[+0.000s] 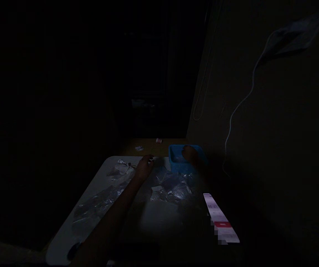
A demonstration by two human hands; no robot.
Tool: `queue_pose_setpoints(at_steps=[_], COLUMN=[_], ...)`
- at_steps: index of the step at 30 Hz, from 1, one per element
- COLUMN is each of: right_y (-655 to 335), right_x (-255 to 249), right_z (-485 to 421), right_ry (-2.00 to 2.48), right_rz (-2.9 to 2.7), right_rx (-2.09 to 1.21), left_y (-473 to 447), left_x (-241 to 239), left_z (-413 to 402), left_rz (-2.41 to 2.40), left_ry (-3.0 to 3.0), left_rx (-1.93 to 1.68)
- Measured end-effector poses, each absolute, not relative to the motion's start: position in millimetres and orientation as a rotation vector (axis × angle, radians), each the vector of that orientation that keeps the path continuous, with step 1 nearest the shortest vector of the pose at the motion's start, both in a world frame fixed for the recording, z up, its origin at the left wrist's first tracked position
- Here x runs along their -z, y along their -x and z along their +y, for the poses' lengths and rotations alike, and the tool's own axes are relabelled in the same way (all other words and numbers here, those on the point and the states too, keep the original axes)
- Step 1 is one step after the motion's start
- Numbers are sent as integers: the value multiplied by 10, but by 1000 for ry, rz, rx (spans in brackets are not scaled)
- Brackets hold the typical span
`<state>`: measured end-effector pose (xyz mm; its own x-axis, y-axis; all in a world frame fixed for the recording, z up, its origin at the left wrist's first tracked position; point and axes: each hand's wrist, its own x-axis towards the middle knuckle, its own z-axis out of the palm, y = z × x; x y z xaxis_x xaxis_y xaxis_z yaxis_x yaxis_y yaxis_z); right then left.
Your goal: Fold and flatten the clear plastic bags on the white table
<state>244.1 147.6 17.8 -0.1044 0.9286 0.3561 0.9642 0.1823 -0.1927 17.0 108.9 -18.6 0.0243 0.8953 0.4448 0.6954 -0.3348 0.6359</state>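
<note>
Blue plastic basket (182,167): set toward far right of white tabletop (96,185), rightward of left hand (144,167); long axis uncertain in gloom. Right hand (190,153) nearer, held at basket opening; fingers shadowed, grip not discernible. Left fingers loosely bent, pinch not discernible, beside crumpled clear plastic (176,188).

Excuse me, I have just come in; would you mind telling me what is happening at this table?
In a dim room, a person's right hand is at the blue container, its fingers over the inside; whether it holds anything is too dark to tell. The left hand is over the white table, left of the container, its grip unclear. Crumpled clear plastic lies in front of the container, and a lit screen glows nearer, on the right.
</note>
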Motion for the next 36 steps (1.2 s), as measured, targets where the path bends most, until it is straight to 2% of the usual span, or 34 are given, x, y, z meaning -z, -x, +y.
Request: queue_pose_setpoints(at_steps=[4,11,18,23,26,30,36], right_y=[-2236,-2045,-2057,-2082,-2095,-2053,-1932], right_x=[-127,323,485,559,610,650,604], right_z=[1059,207,-124,-87,-2,165,356], right_ry=[1669,1526,1585,1618,1656,1818,1938], right_rz=[-2175,-2414,-2429,-2432,-2428,-2344,-2217], right_rx=[142,143,167,193,186,87,97], left_y=[74,339,659,806,769,568,203], left_x=[258,579,727,768,764,726,627], left_z=[593,-151,-602,-664,-639,-530,-280], left_rz=[1781,2034,2656,2567,2595,2620,2045], left_ry=[-2250,-2411,-1976,-1854,-1868,-2022,-2344], left_rx=[-1156,-704,-476,-267,-327,-629,-1110])
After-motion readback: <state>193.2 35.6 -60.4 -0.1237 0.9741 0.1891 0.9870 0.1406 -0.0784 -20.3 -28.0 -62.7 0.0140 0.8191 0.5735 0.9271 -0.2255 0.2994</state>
